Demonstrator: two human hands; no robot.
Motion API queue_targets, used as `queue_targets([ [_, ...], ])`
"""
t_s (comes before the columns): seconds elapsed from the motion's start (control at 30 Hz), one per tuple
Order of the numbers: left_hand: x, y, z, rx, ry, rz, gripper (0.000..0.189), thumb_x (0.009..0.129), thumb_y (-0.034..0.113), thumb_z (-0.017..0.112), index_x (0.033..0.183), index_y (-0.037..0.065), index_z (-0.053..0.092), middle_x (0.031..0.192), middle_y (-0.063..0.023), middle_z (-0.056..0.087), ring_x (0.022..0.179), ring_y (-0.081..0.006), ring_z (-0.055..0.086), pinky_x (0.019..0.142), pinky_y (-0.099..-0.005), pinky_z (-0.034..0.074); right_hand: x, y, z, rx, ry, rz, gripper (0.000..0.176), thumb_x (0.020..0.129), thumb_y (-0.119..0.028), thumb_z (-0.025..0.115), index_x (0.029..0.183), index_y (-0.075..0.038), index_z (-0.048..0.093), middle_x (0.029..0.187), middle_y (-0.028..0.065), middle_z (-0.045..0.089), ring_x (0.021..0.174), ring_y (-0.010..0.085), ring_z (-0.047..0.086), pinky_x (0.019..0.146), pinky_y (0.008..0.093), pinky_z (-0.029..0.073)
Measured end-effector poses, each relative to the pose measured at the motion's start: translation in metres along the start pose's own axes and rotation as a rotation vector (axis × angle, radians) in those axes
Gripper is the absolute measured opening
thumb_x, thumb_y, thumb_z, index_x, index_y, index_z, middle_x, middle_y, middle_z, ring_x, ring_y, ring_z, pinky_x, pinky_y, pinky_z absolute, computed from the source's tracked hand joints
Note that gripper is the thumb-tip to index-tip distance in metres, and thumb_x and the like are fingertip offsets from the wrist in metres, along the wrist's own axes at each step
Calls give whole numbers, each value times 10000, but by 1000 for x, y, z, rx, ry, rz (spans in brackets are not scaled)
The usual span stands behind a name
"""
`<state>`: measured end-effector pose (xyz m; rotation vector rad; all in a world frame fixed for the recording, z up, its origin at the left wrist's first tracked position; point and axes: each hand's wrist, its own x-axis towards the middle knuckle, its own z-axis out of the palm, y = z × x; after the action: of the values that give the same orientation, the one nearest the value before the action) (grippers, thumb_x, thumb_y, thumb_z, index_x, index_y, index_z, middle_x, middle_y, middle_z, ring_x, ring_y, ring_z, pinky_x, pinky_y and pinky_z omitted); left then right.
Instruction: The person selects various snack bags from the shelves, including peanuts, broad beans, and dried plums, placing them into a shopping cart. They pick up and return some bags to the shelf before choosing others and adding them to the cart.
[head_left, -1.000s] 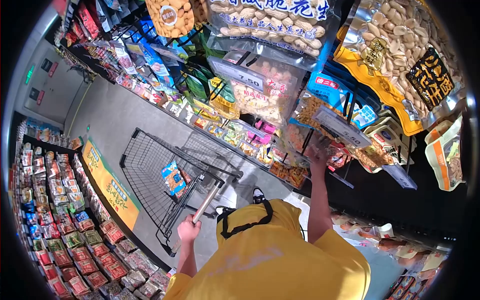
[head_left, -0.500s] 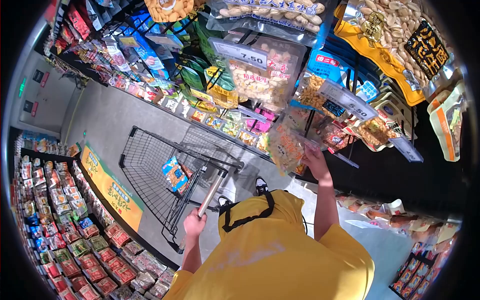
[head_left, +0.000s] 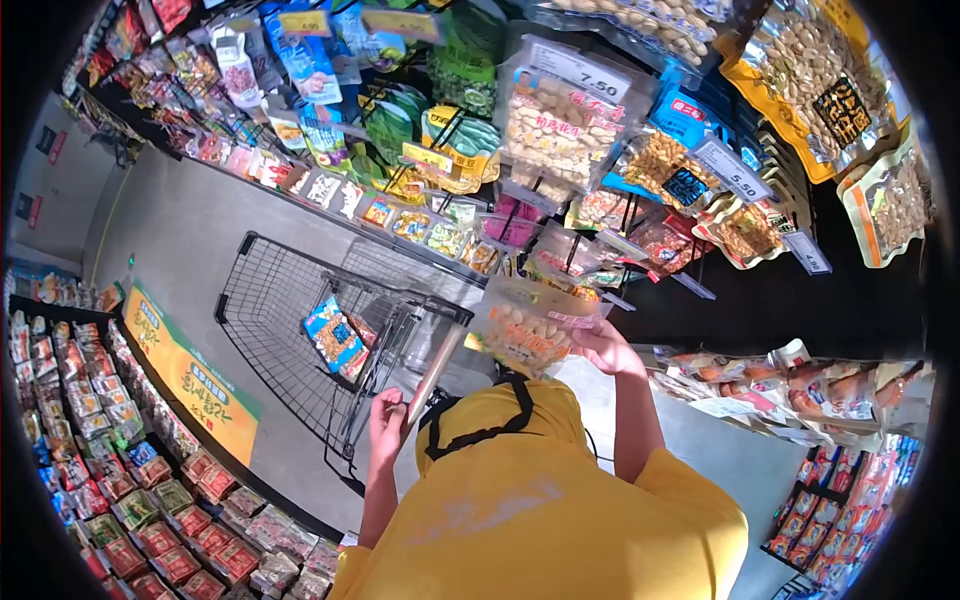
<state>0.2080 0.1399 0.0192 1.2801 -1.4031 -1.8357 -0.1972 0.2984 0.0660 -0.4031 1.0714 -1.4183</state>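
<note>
A clear snack bag with orange lettering is held at its edge by my right hand, whose fingers are pinched on it. The bag hangs over the far end of the cart handle, below the hanging packs. My left hand is beside the near end of the cart handle, its fingers loosely bent and apart, with nothing seen in them. Inside the wire shopping cart lie a blue snack bag and a reddish pack partly under it.
Hanging nut and snack packs with price tags fill the rack ahead. Shelves of small packets run along the lower left, edged by a yellow sign. More packs are on the right. Grey floor shows around the cart.
The clear bag has come away from the rack, down and left towards me, in my right hand. My left hand has loosened from the cart handle. The view has shifted.
</note>
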Motion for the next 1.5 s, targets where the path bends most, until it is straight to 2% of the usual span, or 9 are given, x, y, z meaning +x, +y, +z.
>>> queue_targets([
  [0.17,8,36,13,-231,-230,76,456,902,134,562,1320,28,411,1295,-88,466,1251,-210,407,1017,-346,342,-1,-41,87,-11,36,86,525,856,-178,642,1309,33,477,781,-59,487,641,43,454,575,201,391],
  [0.3,10,48,-9,-256,-361,-33,459,890,124,584,1309,24,424,1263,-88,503,1182,-194,477,989,-331,388,37,-43,175,202,-113,-7,520,886,-205,602,1325,17,434,864,-28,538,847,143,590,836,336,501],
  [0.37,-4,73,-19,-555,-245,-371,399,902,81,567,1280,24,452,1174,-68,563,1068,-167,554,911,-292,449,64,-30,201,189,-39,65,443,900,-209,583,1274,0,469,881,-19,550,850,145,592,830,346,504],
  [0.53,-29,73,-71,-581,-60,-312,324,922,70,549,1235,23,480,1122,-82,597,1032,-193,609,844,-326,516,117,43,228,8,-16,181,231,938,-229,531,1117,-86,502,953,-12,547,869,134,546,803,391,483],
  [0.73,-63,19,-128,-635,135,-336,324,945,143,537,1226,2,464,1105,-113,602,970,-229,642,799,-361,563,136,128,260,-322,85,305,559,867,-243,622,1349,-65,402,1117,19,534,869,131,539,797,352,476],
  [0.87,-52,-2,-144,-707,303,-286,318,964,167,494,1237,9,452,1131,-129,589,964,-237,637,786,-359,579,141,186,228,-1502,-83,-419,456,801,-286,647,1198,-83,549,1158,96,576,1049,299,562,878,387,446],
  [1.17,29,-17,-200,-711,358,-232,345,968,158,480,1274,11,420,1188,-122,557,996,-251,617,824,-372,571,108,176,269,-1864,-84,-116,250,789,-343,580,935,-156,659,878,16,648,923,216,590,842,409,358],
  [1.33,90,-43,-223,-654,326,-300,293,979,202,472,1229,48,465,1106,-106,594,930,-225,634,748,-307,573,104,185,270,-1853,109,-458,157,730,-276,580,634,-156,609,670,-26,595,752,184,561,757,385,359],
  [1.5,134,-114,-258,-397,383,-505,497,907,297,534,1319,53,402,1265,-143,507,1125,-265,511,968,-434,388,106,183,268,-1778,108,-518,157,727,-276,579,642,-147,605,658,-14,582,745,189,555,751,372,360],
])
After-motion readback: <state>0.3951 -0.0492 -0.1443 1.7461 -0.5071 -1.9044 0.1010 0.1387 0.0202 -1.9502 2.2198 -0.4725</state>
